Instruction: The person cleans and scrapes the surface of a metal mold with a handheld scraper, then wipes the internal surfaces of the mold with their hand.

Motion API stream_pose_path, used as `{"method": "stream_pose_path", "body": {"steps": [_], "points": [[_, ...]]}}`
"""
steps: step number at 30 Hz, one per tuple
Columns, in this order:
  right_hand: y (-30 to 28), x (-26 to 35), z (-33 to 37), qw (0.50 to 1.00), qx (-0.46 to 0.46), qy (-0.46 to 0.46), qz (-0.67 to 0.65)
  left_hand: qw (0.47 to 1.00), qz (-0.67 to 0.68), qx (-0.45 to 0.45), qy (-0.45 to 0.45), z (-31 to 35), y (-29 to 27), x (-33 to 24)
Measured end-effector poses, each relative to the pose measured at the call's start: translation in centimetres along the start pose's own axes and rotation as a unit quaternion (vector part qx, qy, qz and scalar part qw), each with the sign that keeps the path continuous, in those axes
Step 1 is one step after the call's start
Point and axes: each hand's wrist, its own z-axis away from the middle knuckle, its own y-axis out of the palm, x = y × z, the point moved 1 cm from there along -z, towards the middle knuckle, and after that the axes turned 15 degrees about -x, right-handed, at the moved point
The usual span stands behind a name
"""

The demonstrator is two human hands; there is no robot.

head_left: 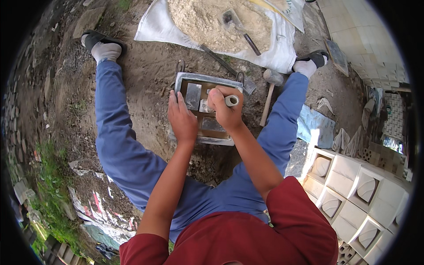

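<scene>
Between my legs on the dirt sits a rectangular mould with a grey metal frame, brown inner walls and grey metal plates inside. Loop handles stick up at its far corners. My left hand lies over the mould's left edge, fingers stretched out and pointing away from me. Over the mould's right half, my right hand is closed around an upright tool with a pale, round, hollow-ended handle. The tool's lower end is hidden below my fist, so its kind does not show.
A mallet lies right of the mould. Beyond it, a white sheet bears a heap of pale sandy powder with a scoop in it. A long flat metal bar lies before the sheet. Pale hollow blocks are stacked at right.
</scene>
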Motion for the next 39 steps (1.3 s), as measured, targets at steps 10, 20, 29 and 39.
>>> {"method": "stream_pose_path", "body": {"steps": [10, 20, 29, 39], "points": [[-0.6, 0.6, 0.3, 0.998, -0.001, -0.048, -0.031, 1.000, 0.012, -0.006, 0.005, -0.5, -0.5, -0.6], [0.3, 0.1, 0.2, 0.998, 0.023, -0.052, 0.036, 1.000, 0.016, -0.021, 0.007, -0.5, -0.1, -0.6], [0.2, 0.2, -0.1, 0.999, 0.034, 0.001, 0.012, 1.000, -0.015, -0.010, 0.007, -0.3, -0.2, -0.3], [0.2, 0.8, -0.3, 0.999, 0.033, -0.029, 0.029, 1.000, -0.019, -0.011, 0.009, -0.4, -0.3, -0.3]]}}
